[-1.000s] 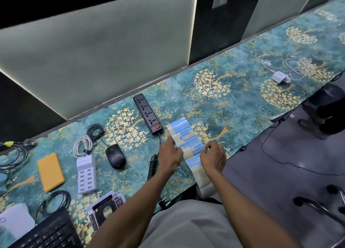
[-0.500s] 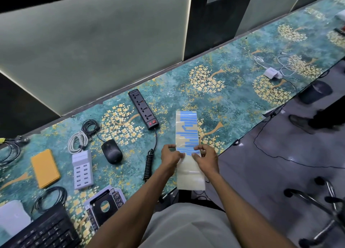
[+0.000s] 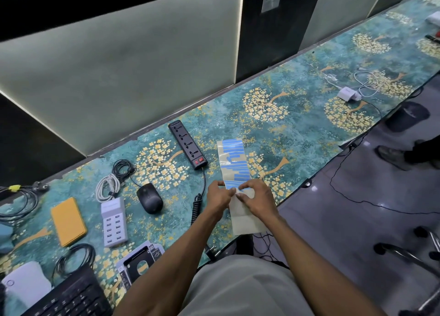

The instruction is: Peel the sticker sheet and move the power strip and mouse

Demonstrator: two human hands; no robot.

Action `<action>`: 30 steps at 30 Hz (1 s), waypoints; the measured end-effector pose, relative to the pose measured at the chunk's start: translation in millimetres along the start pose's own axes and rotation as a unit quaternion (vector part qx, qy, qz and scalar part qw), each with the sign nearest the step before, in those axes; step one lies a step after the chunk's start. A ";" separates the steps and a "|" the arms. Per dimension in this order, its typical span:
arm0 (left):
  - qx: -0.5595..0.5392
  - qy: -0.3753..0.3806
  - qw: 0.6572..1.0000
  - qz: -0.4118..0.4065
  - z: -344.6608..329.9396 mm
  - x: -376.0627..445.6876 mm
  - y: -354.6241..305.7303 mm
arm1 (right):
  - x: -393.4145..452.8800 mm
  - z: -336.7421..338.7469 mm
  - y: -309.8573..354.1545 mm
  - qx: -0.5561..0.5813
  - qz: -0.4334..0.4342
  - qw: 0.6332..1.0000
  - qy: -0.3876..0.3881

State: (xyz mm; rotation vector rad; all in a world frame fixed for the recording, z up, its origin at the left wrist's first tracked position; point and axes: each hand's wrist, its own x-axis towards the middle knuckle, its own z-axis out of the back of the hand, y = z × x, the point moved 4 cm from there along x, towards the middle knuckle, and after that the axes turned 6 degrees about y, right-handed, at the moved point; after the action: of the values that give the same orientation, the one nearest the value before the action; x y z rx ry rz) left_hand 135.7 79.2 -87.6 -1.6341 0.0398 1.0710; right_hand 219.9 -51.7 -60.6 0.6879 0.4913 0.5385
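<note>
Both forearms reach to 12 o'clock; the left hand (image 3: 217,196) and right hand (image 3: 256,197) pinch the sticker sheet (image 3: 234,163) at mid-length. It lies on the table (image 3: 297,130), long axis running 12 to 6, near end overhanging the edge.

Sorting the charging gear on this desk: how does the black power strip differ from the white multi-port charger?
The power strip is black, long and narrow; the multi-port charger is white and stubbier. The power strip has a few large sockets and red switches at one end; the multi-port charger has two columns of small ports. The power strip trails a coiled cord; the charger shows none. Both lie flat on the table.
</note>
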 end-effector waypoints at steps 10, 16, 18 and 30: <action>0.133 0.020 0.983 -0.126 -4.8 -1.8 -20.1 | 16.7 13.2 5.5 0.029 -0.041 0.998 0.028; 0.100 0.041 0.988 -0.110 1.2 21.3 -0.1 | 22.9 10.5 5.7 0.045 -0.050 0.997 0.042; 0.088 0.042 0.990 -0.103 2.0 4.7 -10.0 | 23.6 9.4 4.7 0.045 -0.058 0.996 0.055; 0.147 -0.012 0.987 -0.056 21.7 -3.7 -13.7 | 20.7 -5.2 30.4 0.263 -0.049 0.962 0.045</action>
State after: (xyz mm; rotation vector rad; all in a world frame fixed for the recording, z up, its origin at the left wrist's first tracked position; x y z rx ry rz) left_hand 127.6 99.6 -73.9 -1.3414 0.0845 0.9492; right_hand 223.5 -16.9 -47.9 1.1434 0.7631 0.3454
